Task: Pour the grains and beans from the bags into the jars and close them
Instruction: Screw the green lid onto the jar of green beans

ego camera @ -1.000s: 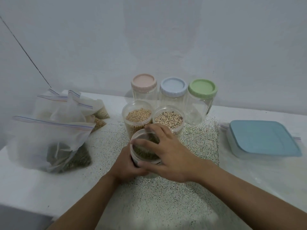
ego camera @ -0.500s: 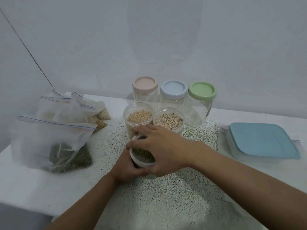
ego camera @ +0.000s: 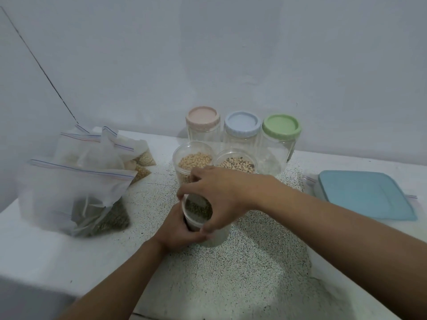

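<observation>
So both hands are on the jar of green beans (ego camera: pixel 198 210), which sits on the speckled tabletop (ego camera: pixel 254 262) just in front of the other two filled jars. The left hand (ego camera: pixel 176 232) is wrapped round the lower body from the near-left side, its fingers (ego camera: pixel 196 237) curled across the front of the jar. The right hand (ego camera: pixel 219 195) comes in over the top like a claw: thumb hooked on the left edge of the rim, fingers (ego camera: pixel 212 224) curled down over the near-right edge, so the mouth and the beans show in the gap between them. Can't tell if there's a clear lid under that hand, it's a bit blurry. Right behind are the soybean jar (ego camera: pixel 193 158) and the black-eyed pea jar (ego camera: pixel 235 163), both open-topped, then three empty jars with a pink lid (ego camera: pixel 202 117), blue lid (ego camera: pixel 241 123) and green lid (ego camera: pixel 281 125). Zip bags (ego camera: pixel 76 188) are piled off to the left, and a blue-lidded container (ego camera: pixel 365 195) sits to the right.
</observation>
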Motion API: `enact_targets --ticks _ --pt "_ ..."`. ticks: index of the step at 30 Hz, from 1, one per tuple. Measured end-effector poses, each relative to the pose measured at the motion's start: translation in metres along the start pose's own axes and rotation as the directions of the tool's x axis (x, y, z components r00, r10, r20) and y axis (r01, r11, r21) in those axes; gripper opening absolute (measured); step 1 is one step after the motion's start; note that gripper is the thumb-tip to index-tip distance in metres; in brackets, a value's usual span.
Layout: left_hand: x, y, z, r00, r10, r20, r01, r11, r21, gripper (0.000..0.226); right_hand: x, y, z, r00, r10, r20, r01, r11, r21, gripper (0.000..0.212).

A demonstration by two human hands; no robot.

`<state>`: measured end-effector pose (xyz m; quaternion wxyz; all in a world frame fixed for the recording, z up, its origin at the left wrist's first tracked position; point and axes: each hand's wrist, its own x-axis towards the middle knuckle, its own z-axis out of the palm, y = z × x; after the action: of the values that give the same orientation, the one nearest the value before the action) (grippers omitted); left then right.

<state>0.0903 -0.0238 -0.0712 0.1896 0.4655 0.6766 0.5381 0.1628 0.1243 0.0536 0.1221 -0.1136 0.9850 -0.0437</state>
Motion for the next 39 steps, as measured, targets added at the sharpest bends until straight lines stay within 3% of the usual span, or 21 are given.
enact_targets --ticks 7,11,16,21,23,26,29,31,35,37,39 --pt "0.001 -0.006 -0.001 1.000 -0.017 0.008 0.017 1.000 0.024 0.069 0.004 0.009 -0.007 0.998 -0.059 0.024 0.054 0.983 0.178 0.079" --pt "0.001 -0.006 -0.002 1.000 -0.026 0.007 0.026 0.999 -0.021 0.071 0.002 0.003 -0.003 0.999 0.014 -0.040 -0.011 0.997 0.081 0.076" --pt "-0.002 -0.016 -0.002 0.996 -0.079 0.043 0.081 0.996 -0.027 0.075 0.006 -0.010 0.004 0.974 0.115 -0.193 -0.158 0.962 -0.223 0.093" --pt "-0.002 -0.016 -0.005 0.996 -0.084 0.029 0.083 0.996 0.019 0.068 0.005 -0.012 0.009 0.947 0.120 -0.297 -0.185 0.961 -0.205 0.095" --pt "0.000 -0.016 -0.004 0.998 -0.055 0.018 0.055 0.998 0.005 0.073 0.002 -0.007 0.005 0.966 0.100 -0.237 -0.138 0.979 -0.150 0.091" --pt "0.001 -0.020 -0.003 0.999 -0.051 0.001 0.051 0.998 -0.037 0.076 -0.004 0.004 -0.011 1.000 -0.024 -0.017 0.025 0.998 0.052 0.087" --pt "0.001 -0.018 -0.003 0.998 -0.056 0.002 0.056 0.998 -0.015 0.066 -0.006 0.011 -0.017 0.995 -0.083 0.060 0.079 0.994 0.070 0.089" --pt "0.001 -0.018 -0.003 0.998 -0.059 0.009 0.059 0.998 -0.029 0.069 -0.004 0.010 -0.014 0.999 -0.033 0.005 0.033 0.999 0.028 0.084" --pt "-0.001 -0.021 -0.002 0.998 -0.044 0.041 0.045 0.998 -0.036 0.077 0.004 0.002 0.000 0.972 0.073 -0.225 -0.146 0.933 -0.329 0.087" --pt "-0.001 -0.021 -0.004 0.999 -0.041 0.025 0.042 0.998 -0.049 0.074 0.005 0.002 0.003 0.957 0.078 -0.279 -0.168 0.934 -0.316 0.092" --pt "0.000 -0.019 -0.004 0.999 -0.033 0.018 0.034 0.998 -0.044 0.073 0.002 0.008 -0.001 0.963 0.012 -0.268 -0.061 0.983 -0.174 0.081"
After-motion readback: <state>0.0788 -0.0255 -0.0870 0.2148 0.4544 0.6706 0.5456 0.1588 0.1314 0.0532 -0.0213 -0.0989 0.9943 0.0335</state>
